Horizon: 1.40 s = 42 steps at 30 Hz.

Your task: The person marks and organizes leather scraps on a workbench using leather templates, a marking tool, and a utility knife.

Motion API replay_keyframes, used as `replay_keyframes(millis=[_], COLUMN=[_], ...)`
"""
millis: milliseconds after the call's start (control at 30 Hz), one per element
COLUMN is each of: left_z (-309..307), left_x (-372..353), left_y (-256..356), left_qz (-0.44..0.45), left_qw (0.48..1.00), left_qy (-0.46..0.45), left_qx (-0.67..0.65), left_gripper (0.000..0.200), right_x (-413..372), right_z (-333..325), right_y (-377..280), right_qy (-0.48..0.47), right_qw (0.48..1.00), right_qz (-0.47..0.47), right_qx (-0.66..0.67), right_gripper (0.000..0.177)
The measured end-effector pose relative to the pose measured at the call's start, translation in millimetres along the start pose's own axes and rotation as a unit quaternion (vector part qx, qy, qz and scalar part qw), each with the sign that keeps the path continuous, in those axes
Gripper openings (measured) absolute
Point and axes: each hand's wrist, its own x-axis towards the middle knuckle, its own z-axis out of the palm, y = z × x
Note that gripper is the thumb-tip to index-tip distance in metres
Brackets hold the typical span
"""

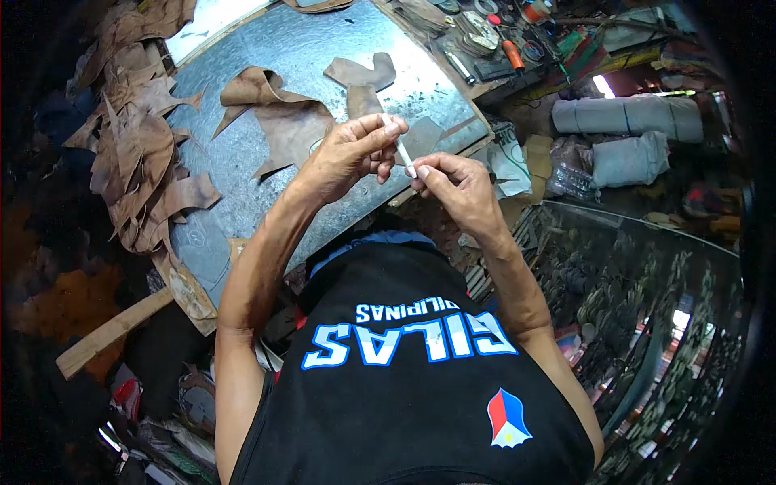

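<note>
A slim white pen-like stick (405,153) slants between my two hands above the front part of a metal-topped table (218,194). My left hand (356,153) pinches its upper end between thumb and fingers. The lower end narrows to a tip, where my right hand (461,190) closes thumb and forefinger; whether a small piece is held there I cannot make out. Behind my left hand lies a curled brown leather piece (279,113). A smaller brown leather cutting (364,77) rests farther back, and a grey flat piece (423,132) lies just behind my right hand.
Leather scraps (137,162) are heaped along the table's left side, above a wooden bar (113,333). Tools, including an orange-handled one (512,55), crowd the back right. A wrapped roll (626,119) and a stuffed bag (630,159) lie to the right, above a cluttered rack (647,299).
</note>
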Motion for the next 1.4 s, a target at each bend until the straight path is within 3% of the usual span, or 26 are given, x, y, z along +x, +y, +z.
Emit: replay_keyframes(millis=[400,533,700,800,1200,1400], left_z=[-6.1,-5.7,-5.2,-8.1,-6.1,-8.8], left_x=[-1.4,-1.5,-1.3,-2.1,-2.1,-1.9], left_y=[1.3,1.3,5.1,7.7,13.6,11.8], left_qz=[-0.018,-0.03,-0.027,-0.027,-0.024,-0.031], left_qw=[0.998,0.996,0.997,0.997,0.995,0.99], left_qy=[-0.048,-0.056,-0.06,-0.064,-0.052,-0.051], left_qx=[0.044,0.058,0.048,0.039,0.084,0.124], left_gripper=[0.027,0.026,0.026,0.025,0.029,0.028], right_x=[10.8,10.0,6.9,8.7,17.3,18.7], right_z=[-4.6,1.4,10.4,8.6,2.4,0.6], right_y=[-12.8,-12.8,-0.5,-4.3,-6.5,-5.9], right_qy=[-0.124,-0.128,-0.094,-0.097,-0.12,-0.145], right_qw=[0.987,0.988,0.994,0.988,0.991,0.987], right_qz=[0.085,0.082,0.012,0.065,0.053,0.073], right_qx=[-0.054,0.001,0.061,0.098,-0.025,0.002], right_gripper=[0.023,0.022,0.023,0.023,0.024,0.026])
